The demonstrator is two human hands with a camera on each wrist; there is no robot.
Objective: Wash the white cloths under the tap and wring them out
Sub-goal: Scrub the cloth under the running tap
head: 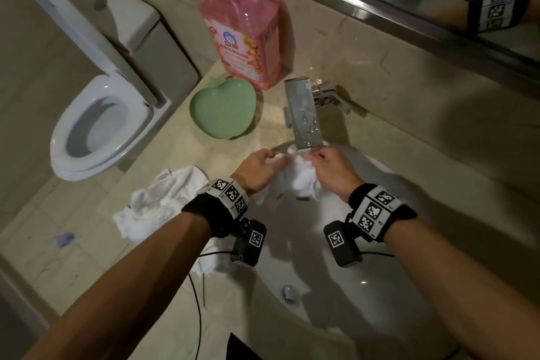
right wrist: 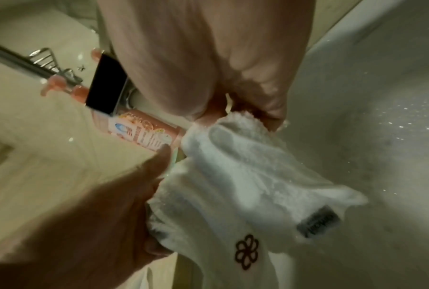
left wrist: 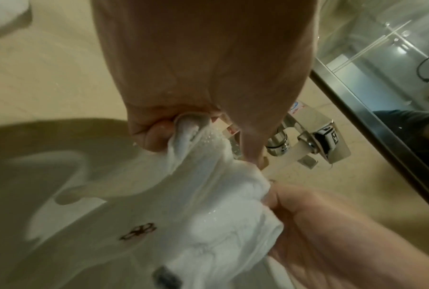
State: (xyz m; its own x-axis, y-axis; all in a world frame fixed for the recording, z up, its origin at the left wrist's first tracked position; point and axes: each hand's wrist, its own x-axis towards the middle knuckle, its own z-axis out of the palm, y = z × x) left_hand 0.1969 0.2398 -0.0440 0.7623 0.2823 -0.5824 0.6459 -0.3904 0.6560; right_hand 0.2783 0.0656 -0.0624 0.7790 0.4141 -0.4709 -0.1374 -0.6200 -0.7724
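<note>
A wet white cloth (head: 301, 177) with a small flower mark (right wrist: 247, 252) and a dark label (right wrist: 317, 222) hangs over the sink under the flat chrome tap (head: 305, 114). My left hand (head: 260, 168) grips its left edge and my right hand (head: 330, 165) grips its right edge, holding it bunched just below the spout. In the left wrist view the left fingers (left wrist: 156, 136) curl round a fold of the cloth (left wrist: 208, 195). In the right wrist view the right hand (right wrist: 248, 109) pinches the cloth's top (right wrist: 245, 166). A second white cloth (head: 157, 202) lies crumpled on the counter at left.
A pink soap bottle (head: 242, 32) and a green heart-shaped dish (head: 223, 107) stand on the counter behind the tap. The white sink (head: 380, 286) has a drain plug (head: 289, 292). A toilet (head: 96, 126) stands at left. A mirror edge (head: 409, 14) runs along the back.
</note>
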